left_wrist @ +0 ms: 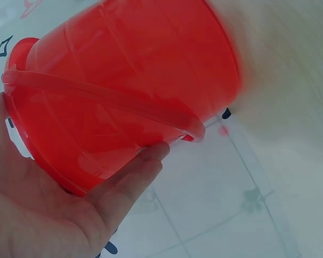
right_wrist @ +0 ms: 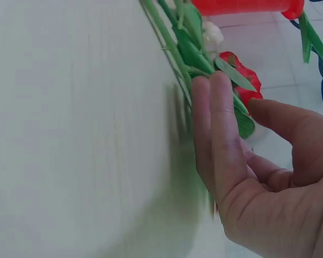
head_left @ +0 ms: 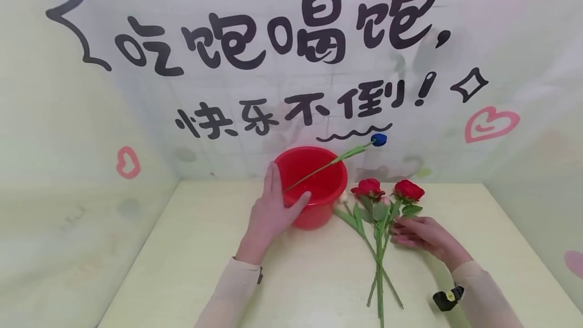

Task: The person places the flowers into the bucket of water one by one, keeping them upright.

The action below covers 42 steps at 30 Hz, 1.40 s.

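The red bucket (head_left: pixel 314 216) stands at the table's back with its handle hanging down outside. My left hand (head_left: pixel 275 209) holds it at the near-left rim, thumb along the front and fingers against the outer side. A blue artificial tulip (head_left: pixel 379 139) leans inside, its bloom rising past the right rim. Right of the bucket lie two red roses (head_left: pixel 368 188), a pink bud (head_left: pixel 386 200) and a white bloom (right_wrist: pixel 212 34), their green stems crossing. Beside the right-hand rose's leaves, my right hand (head_left: pixel 423 237) has fingers extended and thumb apart, with a leaf between them in the right wrist view.
Behind the pale wooden table (head_left: pixel 205 247) rises a wall sheet (head_left: pixel 282 80) with large black lettering and pink hearts. Long stem ends (head_left: pixel 380 292) reach toward the table's front. A black wrist device (head_left: pixel 448 298) sits at the right cuff.
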### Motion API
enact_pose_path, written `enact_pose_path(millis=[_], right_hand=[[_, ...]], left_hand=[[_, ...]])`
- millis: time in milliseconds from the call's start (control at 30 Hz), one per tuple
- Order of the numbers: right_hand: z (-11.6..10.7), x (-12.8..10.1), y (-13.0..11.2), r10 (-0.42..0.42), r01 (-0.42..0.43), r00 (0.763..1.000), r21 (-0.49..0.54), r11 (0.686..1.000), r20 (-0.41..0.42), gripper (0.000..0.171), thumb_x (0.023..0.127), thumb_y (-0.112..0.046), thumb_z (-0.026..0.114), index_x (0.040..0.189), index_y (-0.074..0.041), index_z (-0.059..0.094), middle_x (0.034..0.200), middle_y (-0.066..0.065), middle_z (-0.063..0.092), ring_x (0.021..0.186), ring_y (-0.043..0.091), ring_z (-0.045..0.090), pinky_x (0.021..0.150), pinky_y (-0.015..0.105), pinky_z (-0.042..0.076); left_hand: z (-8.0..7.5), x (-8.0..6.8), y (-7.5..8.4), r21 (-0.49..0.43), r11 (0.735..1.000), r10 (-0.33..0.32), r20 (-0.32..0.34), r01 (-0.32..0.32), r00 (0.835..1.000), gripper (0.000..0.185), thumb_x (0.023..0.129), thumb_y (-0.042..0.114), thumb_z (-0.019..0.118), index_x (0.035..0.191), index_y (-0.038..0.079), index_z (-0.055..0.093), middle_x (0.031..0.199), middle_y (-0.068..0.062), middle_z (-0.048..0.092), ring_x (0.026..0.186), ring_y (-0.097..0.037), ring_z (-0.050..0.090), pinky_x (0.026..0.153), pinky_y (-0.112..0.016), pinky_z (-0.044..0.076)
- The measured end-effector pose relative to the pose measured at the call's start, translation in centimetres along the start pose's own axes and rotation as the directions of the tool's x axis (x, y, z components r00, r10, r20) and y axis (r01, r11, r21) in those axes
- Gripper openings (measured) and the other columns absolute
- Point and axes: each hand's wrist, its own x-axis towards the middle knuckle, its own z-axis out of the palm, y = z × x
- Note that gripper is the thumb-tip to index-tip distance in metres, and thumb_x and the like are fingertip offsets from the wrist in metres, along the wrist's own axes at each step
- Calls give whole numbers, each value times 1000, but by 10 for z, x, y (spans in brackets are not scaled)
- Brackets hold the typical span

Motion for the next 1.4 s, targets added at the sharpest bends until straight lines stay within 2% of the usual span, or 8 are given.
enact_pose_path(millis=[67, 167, 300, 533, 833, 1067, 1233, 1400], right_hand=[[2, 2, 3, 12, -13, 1000, 30, 999, 12, 37, 111, -17, 56, 130, 13, 65, 105, 11, 77, 93, 20, 79, 86, 33, 63], [8, 6, 7, 31, -31, 999, -2, 1000, -10, 33, 110, -18, 60, 124, 11, 68, 101, 10, 77, 89, 19, 79, 83, 33, 63], [16, 10, 8, 31, -36, 996, -66, 997, -82, 31, 108, -19, 63, 115, 10, 69, 93, 10, 78, 80, 17, 79, 76, 30, 64], [30, 15, 9, 9, -41, 976, -140, 989, -219, 30, 104, -16, 68, 117, 12, 65, 85, 7, 75, 71, 13, 76, 67, 30, 64], [35, 17, 13, -30, -59, 955, -287, 956, -296, 30, 103, -17, 69, 114, 11, 67, 74, 6, 74, 61, 11, 71, 56, 25, 59], [40, 25, 13, -82, -79, 935, -428, 900, -344, 25, 100, -17, 71, 104, 8, 66, 69, 4, 70, 59, 12, 70, 53, 26, 56], [45, 27, 11, -121, -71, 934, -506, 859, -336, 19, 97, -11, 69, 99, 7, 67, 69, 6, 68, 57, 14, 68, 54, 30, 59], [49, 26, 2, -190, -68, 927, -645, 761, -323, 17, 93, -11, 72, 82, 1, 68, 62, 4, 66, 55, 15, 65, 53, 31, 56]], left_hand=[[0, -1, -1, 6, 1000, 3, 4, -3, 1000, 117, 89, 60, 75, 171, 15, 4, 156, -11, 43, 80, -21, 67, 70, -36, 64], [2, -3, -3, 9, 1000, -2, 11, 2, 1000, 117, 89, 60, 75, 171, 15, 5, 158, -10, 41, 87, -23, 68, 72, -37, 64], [2, -5, -4, 2, 1000, -5, -5, 5, 1000, 116, 89, 60, 75, 171, 16, 5, 157, -9, 43, 86, -23, 68, 72, -37, 64], [-1, -2, -3, 2, 1000, -2, -12, 2, 1000, 117, 89, 60, 75, 171, 17, 4, 157, -9, 42, 83, -22, 67, 70, -36, 64], [3, 2, -3, 10, 1000, 6, 1, -6, 1000, 117, 89, 61, 75, 171, 16, 5, 159, -9, 41, 87, -23, 68, 72, -37, 64], [0, 2, -2, 14, 1000, 1, -3, -1, 1000, 116, 89, 61, 75, 171, 15, 6, 157, -10, 43, 83, -21, 68, 70, -35, 64], [-2, 1, -2, 12, 1000, -7, 8, 7, 1000, 117, 89, 61, 74, 171, 15, 5, 159, -10, 41, 90, -24, 68, 73, -37, 64], [-2, 2, -4, 20, 1000, -2, 14, 1, 1000, 117, 90, 63, 72, 171, 15, 3, 160, -9, 39, 97, -28, 69, 76, -40, 65]])
